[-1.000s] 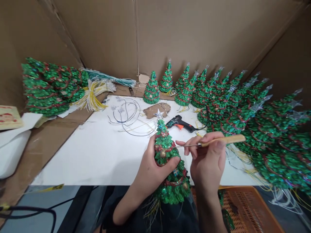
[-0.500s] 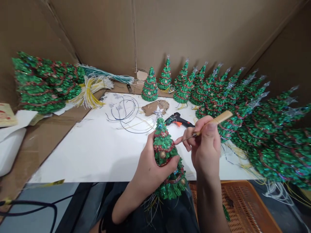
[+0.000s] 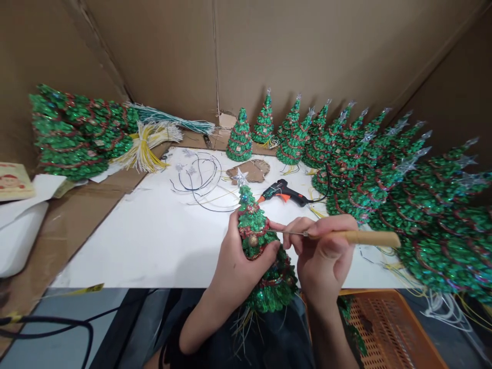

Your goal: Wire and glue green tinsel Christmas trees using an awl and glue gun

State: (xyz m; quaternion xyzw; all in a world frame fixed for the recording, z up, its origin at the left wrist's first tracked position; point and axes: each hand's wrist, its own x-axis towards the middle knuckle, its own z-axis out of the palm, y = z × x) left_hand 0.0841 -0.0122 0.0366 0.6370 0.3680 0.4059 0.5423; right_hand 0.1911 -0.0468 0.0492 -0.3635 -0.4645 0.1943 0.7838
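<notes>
My left hand [image 3: 240, 266] is wrapped round a small green Christmas tree [image 3: 269, 300] with red garlands, gold balls and a clear star [image 3: 241, 178] on top. The tree leans slightly to the left over my lap, and thin wires [image 3: 245, 323] hang from its base. In my right hand [image 3: 326, 256] is an awl with a pale wooden handle [image 3: 374, 239]. Its thin metal shaft lies almost level, pointing left, and the tip meets the tree's right side near a red garland. Whether the tip is inside the tree I cannot tell.
A black glue gun [image 3: 286, 193] lies on the white tabletop [image 3: 126, 241], beside a cardboard piece [image 3: 251, 170] and loose dark wires [image 3: 200, 174]. Several starred trees [image 3: 365, 179] crowd the right. Wire bundles [image 3: 144, 148] and more trees [image 3: 73, 138] stand left. An orange basket [image 3: 400, 328] sits below.
The awl's handle has swung down and to the right, from slanted upward to nearly level. My right hand turned with it. The held tree tilts a little more to the left.
</notes>
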